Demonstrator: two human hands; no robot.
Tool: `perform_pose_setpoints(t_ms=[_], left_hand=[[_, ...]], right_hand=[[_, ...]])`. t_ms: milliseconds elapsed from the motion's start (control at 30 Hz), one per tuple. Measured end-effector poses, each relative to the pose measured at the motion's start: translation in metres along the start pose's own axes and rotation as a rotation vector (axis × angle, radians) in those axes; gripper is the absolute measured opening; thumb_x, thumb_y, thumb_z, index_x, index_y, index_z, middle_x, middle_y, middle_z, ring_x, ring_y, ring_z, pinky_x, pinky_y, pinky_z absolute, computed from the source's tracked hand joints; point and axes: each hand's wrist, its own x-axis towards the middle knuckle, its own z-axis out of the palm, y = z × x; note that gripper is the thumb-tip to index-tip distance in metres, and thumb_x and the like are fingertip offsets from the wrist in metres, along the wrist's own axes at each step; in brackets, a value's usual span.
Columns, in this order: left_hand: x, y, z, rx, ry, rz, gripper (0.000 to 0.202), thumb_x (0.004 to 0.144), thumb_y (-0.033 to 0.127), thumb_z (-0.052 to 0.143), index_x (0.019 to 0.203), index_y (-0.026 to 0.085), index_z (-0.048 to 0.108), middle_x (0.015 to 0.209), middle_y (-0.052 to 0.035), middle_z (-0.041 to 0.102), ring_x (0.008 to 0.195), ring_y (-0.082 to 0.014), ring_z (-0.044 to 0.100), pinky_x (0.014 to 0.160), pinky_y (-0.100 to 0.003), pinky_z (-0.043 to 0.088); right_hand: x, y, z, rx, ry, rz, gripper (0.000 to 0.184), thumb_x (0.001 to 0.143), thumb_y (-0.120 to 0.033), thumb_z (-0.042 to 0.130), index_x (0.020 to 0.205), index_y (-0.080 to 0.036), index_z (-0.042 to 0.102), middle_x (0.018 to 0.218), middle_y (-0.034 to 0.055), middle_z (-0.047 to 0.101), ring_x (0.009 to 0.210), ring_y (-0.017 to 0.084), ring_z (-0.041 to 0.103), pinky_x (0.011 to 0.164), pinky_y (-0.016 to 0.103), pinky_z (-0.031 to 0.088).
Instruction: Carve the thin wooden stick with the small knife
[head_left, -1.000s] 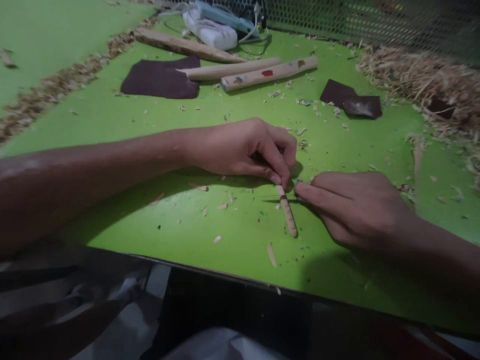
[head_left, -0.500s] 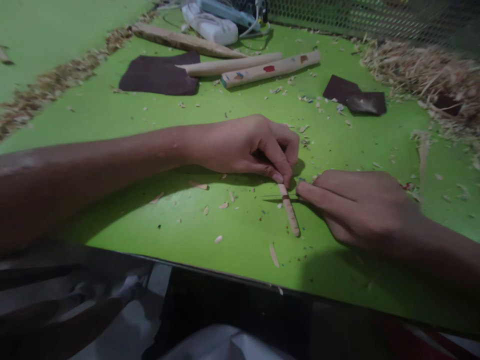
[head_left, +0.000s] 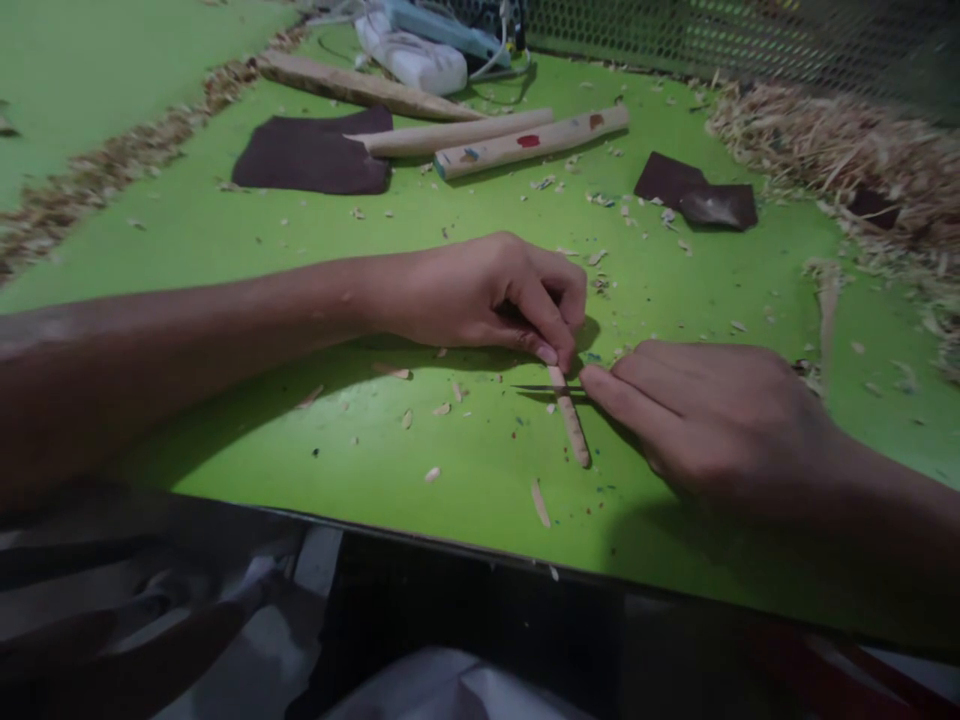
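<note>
The small wooden stick (head_left: pixel 574 435) lies on the green bench (head_left: pixel 225 260) near its front edge, between the two hands, its long axis running from far to near and slanting slightly right. The left hand (head_left: pixel 480 295) pinches the stick's far end between thumb and forefinger and presses it down. The right hand (head_left: pixel 705 420), just right of the stick, has its fingers pressed together on what looks like a thin dark blade (head_left: pixel 536 388), which lies crosswise over the stick just below the left fingertips.
</note>
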Motion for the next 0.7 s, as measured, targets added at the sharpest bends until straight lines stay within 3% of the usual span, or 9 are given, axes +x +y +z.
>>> perform_pose_setpoints(t_ms=[233, 367, 700], left_hand=[[0.001, -0.003, -0.001, -0.033, -0.003, 0.024, 0.012, 0.094, 0.034, 0.081, 0.099, 0.029, 0.09, 0.103, -0.011, 0.081, 0.096, -0.021, 0.075, 0.087, -0.031, 0.059], [0.002, -0.003, 0.001, -0.068, 0.027, 0.02, 0.01, 0.092, 0.036, 0.084, 0.095, 0.03, 0.091, 0.1, -0.0102, 0.081, 0.094, -0.0221, 0.075, 0.087, -0.034, 0.06], [0.002, -0.002, -0.006, -0.049, -0.046, 0.001, 0.013, 0.093, 0.025, 0.081, 0.101, 0.029, 0.09, 0.106, -0.01, 0.082, 0.097, -0.0222, 0.075, 0.086, -0.033, 0.062]], right_hand=[[-0.001, 0.0, 0.001, 0.034, -0.06, -0.025, 0.032, 0.109, -0.012, 0.047, 0.103, -0.006, 0.078, 0.076, 0.0081, 0.069, 0.069, 0.02, 0.063, 0.065, 0.034, 0.043], [0.001, 0.001, -0.002, -0.001, -0.062, -0.04, 0.028, 0.108, -0.011, 0.052, 0.101, -0.007, 0.078, 0.074, 0.0064, 0.069, 0.068, 0.02, 0.062, 0.063, 0.034, 0.041], [-0.005, 0.01, 0.006, 0.082, -0.096, 0.034, 0.05, 0.113, -0.014, 0.031, 0.09, -0.022, 0.074, 0.072, 0.0029, 0.061, 0.067, 0.019, 0.054, 0.058, 0.034, 0.033]])
